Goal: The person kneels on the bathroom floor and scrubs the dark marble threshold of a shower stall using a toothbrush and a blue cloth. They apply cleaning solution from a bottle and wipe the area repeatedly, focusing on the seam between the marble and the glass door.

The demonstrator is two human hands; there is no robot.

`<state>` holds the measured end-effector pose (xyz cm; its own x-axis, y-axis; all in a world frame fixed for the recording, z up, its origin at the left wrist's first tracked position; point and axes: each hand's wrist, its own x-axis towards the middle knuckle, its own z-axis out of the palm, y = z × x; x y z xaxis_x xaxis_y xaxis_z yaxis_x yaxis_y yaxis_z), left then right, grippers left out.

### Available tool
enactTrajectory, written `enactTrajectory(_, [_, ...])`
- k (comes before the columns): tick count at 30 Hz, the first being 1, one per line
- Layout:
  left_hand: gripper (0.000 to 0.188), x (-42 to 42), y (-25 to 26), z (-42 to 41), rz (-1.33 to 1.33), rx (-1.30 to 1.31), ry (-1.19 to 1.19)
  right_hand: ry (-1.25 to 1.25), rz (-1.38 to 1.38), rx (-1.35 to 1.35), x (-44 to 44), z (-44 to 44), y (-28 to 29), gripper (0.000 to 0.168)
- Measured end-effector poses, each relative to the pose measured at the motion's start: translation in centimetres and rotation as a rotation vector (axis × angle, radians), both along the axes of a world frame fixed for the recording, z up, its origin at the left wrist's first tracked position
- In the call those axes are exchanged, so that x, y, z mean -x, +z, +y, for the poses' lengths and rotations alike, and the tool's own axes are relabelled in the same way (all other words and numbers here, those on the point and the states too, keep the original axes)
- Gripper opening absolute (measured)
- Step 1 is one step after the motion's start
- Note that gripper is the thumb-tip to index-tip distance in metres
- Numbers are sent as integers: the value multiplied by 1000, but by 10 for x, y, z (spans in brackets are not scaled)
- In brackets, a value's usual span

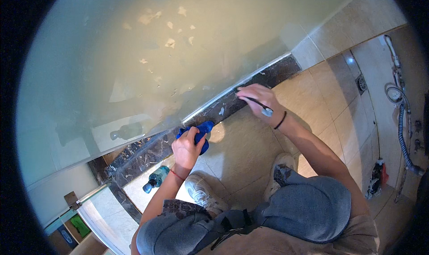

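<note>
My left hand grips a bunched blue cloth against the dark marble curb at the foot of a frosted glass panel. Farther right along the same curb is my right hand, closed around a slim black-handled tool. Its pale end points back towards my wrist; the other end is mostly hidden by my fingers. Whitish marks show on the curb between my hands. A strip of pale sealant or trim follows the bottom of the glass.
A teal transparent bottle stands or lies on the tile floor by my left forearm. My shoes are planted on the tiles. To the right are a floor drain and a shower hose. A hinged glass door is lower left.
</note>
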<state>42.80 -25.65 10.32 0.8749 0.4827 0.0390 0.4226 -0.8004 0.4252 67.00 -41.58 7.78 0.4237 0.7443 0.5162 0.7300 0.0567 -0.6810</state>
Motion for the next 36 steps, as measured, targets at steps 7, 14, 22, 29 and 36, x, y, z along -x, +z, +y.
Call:
enactTrajectory(7, [24, 2, 1, 0, 7, 12, 3, 99, -460, 391, -20, -29, 49, 23])
enactTrajectory(14, [25, 2, 1, -1, 35, 6, 21, -146, -599, 513, -37, -28, 39, 21])
enactTrajectory(22, [25, 1, 0, 0, 24, 4, 12, -107, -500, 458, 7, 20, 8, 20])
enactTrajectory(29, [25, 0, 1, -2, 23, -5, 8, -219, -419, 721, -11, 5, 25, 27])
enactTrajectory(36, [25, 3, 3, -2, 10, 6, 24, -243, -301, 735, -20, 7, 37, 30])
